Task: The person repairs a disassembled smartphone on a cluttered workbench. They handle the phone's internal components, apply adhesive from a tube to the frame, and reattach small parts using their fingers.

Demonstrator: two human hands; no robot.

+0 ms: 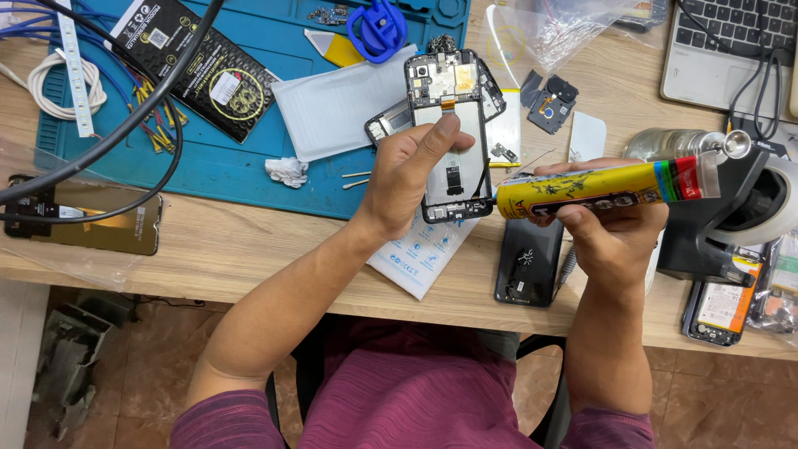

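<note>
My left hand (pixel 407 179) grips an opened phone frame (pixel 453 125) with its back off, thumb laid along the left rim, circuit board showing at the top. My right hand (pixel 611 237) holds a yellow glue tube (pixel 594 189) level, its fine nozzle touching the frame's lower right edge. Both are raised just above the wooden desk (pixel 249 249).
A blue work mat (pixel 224 166) carries a white pouch (pixel 337 108), a blue suction tool (pixel 376 32), a black packet (pixel 195 62) and cables. A black phone back (pixel 528 266), a gold phone (pixel 91 224), a tape dispenser (pixel 740 216), a laptop (pixel 731 41) and small parts lie around.
</note>
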